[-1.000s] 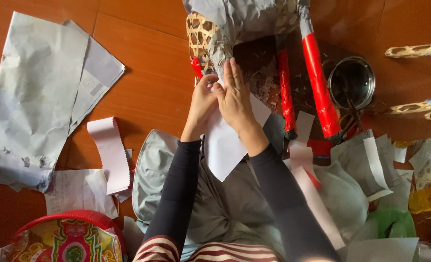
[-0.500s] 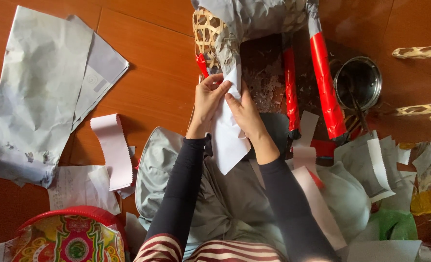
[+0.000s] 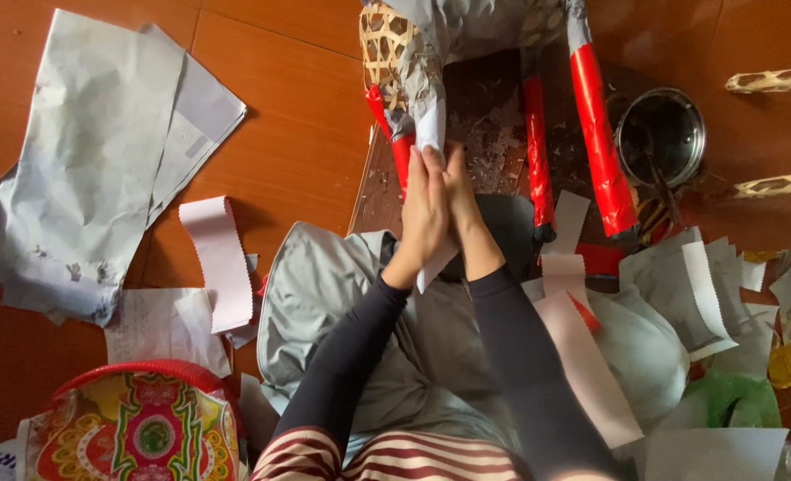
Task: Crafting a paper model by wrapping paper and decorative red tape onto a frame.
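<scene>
White paper strip [image 3: 431,125] sits pressed between both palms, near the far edge of the floor, centre. Left hand [image 3: 424,214] and right hand [image 3: 460,200] are flat against each other, fingers straight and pointing away from the body, so the grip is a flat palm press on the paper, not a fingertip pinch. Lower corner of the same strip pokes out below the wrists.

Strip's upper end lies against the leg of a bamboo-lattice frame [image 3: 387,44] partly covered in grey paper. Frame has red-wrapped legs [image 3: 600,151]; the one nearest the hands is just beside the fingertips.

Metal pot [image 3: 661,135] stands to the right of the legs, near the far right of the floor. Large grey paper sheets [image 3: 84,160] lie at the far left of the wooden floor [image 3: 297,151]. Pale pink strip [image 3: 219,263] lies between those sheets and the person's lap. Grey cloth [image 3: 324,303] covers the lap. More paper scraps [image 3: 689,294] are heaped at the right edge. Colourful round tin with a red rim [image 3: 137,428] sits at the near left corner.
</scene>
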